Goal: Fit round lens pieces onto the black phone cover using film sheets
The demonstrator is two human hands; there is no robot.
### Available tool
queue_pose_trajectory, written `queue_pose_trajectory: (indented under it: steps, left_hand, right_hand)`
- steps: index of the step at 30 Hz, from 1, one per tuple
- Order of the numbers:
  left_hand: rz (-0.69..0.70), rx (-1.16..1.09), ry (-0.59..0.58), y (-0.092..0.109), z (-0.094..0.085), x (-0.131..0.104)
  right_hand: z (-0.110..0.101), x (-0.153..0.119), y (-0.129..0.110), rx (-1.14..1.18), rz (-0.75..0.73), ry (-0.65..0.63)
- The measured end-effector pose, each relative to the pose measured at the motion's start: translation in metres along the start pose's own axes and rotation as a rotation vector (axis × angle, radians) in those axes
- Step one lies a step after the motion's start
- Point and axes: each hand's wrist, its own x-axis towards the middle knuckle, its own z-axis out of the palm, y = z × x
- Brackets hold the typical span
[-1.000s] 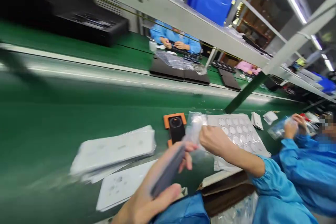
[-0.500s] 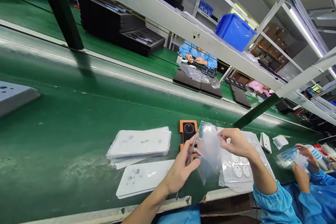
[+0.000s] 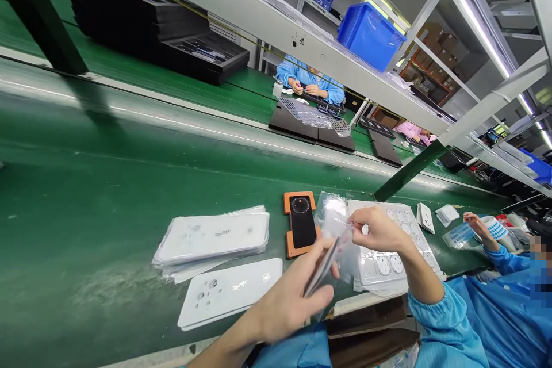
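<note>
My left hand [image 3: 297, 293] grips a thin, flat grey piece [image 3: 321, 270], seen almost edge-on between thumb and fingers; its kind is unclear. With closed fingertips my right hand [image 3: 375, 230] pinches clear plastic film [image 3: 345, 259] hanging between both hands. Just beyond my left hand lies a black phone [image 3: 303, 224] with a round camera ring, in an orange holder [image 3: 297, 251]. White printed sheets with cut-out holes form a stack [image 3: 211, 236] on the left, and a smaller pile [image 3: 230, 293] lies nearer me. Behind my right wrist are clear-wrapped sheets of round stickers [image 3: 394, 264].
A dark green post [image 3: 405, 175] rises beyond my right hand. The bench edge [image 3: 150, 356] runs along the front. To the right are small white cards [image 3: 425, 218] and a co-worker's hand [image 3: 480, 227]. Black trays [image 3: 202, 57] stand across the bench, below a shelf beam.
The view has shifted, sliding the bench leftward. My left hand has turned, showing more of the flat piece's face. The film has swung lower between my hands.
</note>
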Motion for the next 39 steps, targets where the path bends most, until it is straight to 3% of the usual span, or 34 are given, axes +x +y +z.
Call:
queue_pose_trajectory:
  steps: [4,8,12,17,20,24,29,34,35,36,38,39]
  left_hand:
    - [-0.097,-0.149,0.051,-0.032,-0.008,0.026]
    - [-0.067,-0.227,0.137,-0.049,-0.004,0.01]
    - [-0.053,-0.244,0.157,-0.048,0.002,0.001]
    - [-0.357,-0.329,0.303,-0.067,0.008,0.048]
    - [-0.455,-0.445,0.391,-0.087,0.012,0.073]
    - [-0.493,-0.556,0.424,-0.102,0.016,0.075]
    - [-0.398,-0.482,0.388,-0.091,0.008,0.057]
    - [-0.21,-0.158,0.334,-0.068,0.002,0.049]
    - [-0.165,-0.046,0.355,-0.067,0.002,0.048]
    - [-0.124,0.076,0.393,-0.069,0.003,0.047]
    - [-0.071,0.321,0.499,-0.081,0.005,0.048]
    - [-0.05,0.421,0.546,-0.09,0.006,0.049]
  right_hand:
    - [0.006,0.0,0.021,0.439,0.041,-0.046]
    - [0.032,0.006,0.06,0.747,0.083,-0.047]
    - [0.058,0.023,0.1,0.626,0.168,-0.041]
    - [0.076,0.063,0.138,0.398,0.181,-0.176]
    - [0.084,0.083,0.153,0.192,0.211,-0.211]
    - [0.089,0.09,0.162,-0.017,0.273,-0.183]
    - [0.085,0.081,0.145,-0.139,0.393,-0.034]
    - [0.073,0.039,0.081,-0.137,0.501,0.112]
    - [0.07,0.026,0.061,-0.105,0.481,0.111]
    - [0.068,0.014,0.041,0.025,0.371,0.126]
    - [0.066,-0.005,0.002,0.187,0.167,0.188]
    - [0.066,-0.01,-0.014,0.17,0.135,0.237]
